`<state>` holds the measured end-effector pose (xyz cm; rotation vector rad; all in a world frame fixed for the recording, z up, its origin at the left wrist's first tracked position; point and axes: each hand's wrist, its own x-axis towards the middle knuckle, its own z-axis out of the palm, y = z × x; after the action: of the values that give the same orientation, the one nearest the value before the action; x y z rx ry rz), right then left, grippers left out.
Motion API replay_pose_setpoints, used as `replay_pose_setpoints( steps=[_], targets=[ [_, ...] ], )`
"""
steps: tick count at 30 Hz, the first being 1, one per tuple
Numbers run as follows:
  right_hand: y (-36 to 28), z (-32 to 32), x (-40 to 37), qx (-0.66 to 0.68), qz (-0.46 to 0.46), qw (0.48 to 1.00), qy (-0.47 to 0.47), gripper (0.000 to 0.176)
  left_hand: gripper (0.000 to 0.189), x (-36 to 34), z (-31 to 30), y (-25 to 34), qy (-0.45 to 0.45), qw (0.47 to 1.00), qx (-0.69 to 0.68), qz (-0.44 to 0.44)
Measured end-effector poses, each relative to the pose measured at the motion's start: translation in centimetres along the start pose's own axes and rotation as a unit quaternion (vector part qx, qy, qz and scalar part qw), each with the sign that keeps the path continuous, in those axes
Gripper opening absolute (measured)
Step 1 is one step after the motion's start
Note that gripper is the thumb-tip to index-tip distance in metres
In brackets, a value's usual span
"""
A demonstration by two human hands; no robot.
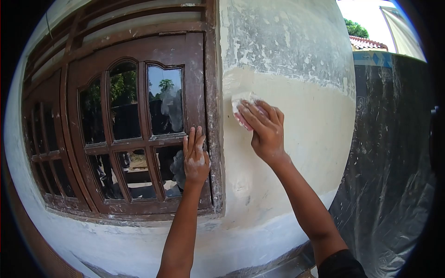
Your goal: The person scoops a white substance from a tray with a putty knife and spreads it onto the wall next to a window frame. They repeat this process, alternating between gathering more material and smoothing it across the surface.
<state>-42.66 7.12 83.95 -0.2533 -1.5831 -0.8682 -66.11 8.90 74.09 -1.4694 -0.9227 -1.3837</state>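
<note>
My right hand presses a dusty red-and-white pad against the plastered wall, just right of the window frame. The fingers bend over the back of the pad, and its white upper edge pokes out beyond them. On the brown wooden window, my left hand lies with fingers stretched upward along the right stile, beside the glass panes. White powder marks the back of that hand. Around the pad the wall is smooth and cream, while grey patchy old paint shows above.
A dark plastic sheet, spattered with white, hangs at the right. White smears cover parts of the window glass. Below the window runs a pale lower wall. A tiled roof appears in the background.
</note>
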Motion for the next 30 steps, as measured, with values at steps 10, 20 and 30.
replay_pose_setpoints(
  steps=[10,20,30],
  targets=[
    [-4.3,0.7,-16.9,-0.009,0.065,0.987,-0.146,0.063,0.042,0.1,-0.1,0.1,-0.007,1.000,0.013,-0.004],
    [-6.1,-2.9,-10.1,0.061,0.039,0.991,-0.110,0.052,0.043,0.0,-0.1,0.3,-0.007,1.000,0.009,-0.008],
    [-1.9,5.0,-2.9,-0.025,0.025,0.999,-0.037,0.056,0.045,0.2,-0.5,0.4,-0.019,1.000,0.000,-0.017]
  ],
)
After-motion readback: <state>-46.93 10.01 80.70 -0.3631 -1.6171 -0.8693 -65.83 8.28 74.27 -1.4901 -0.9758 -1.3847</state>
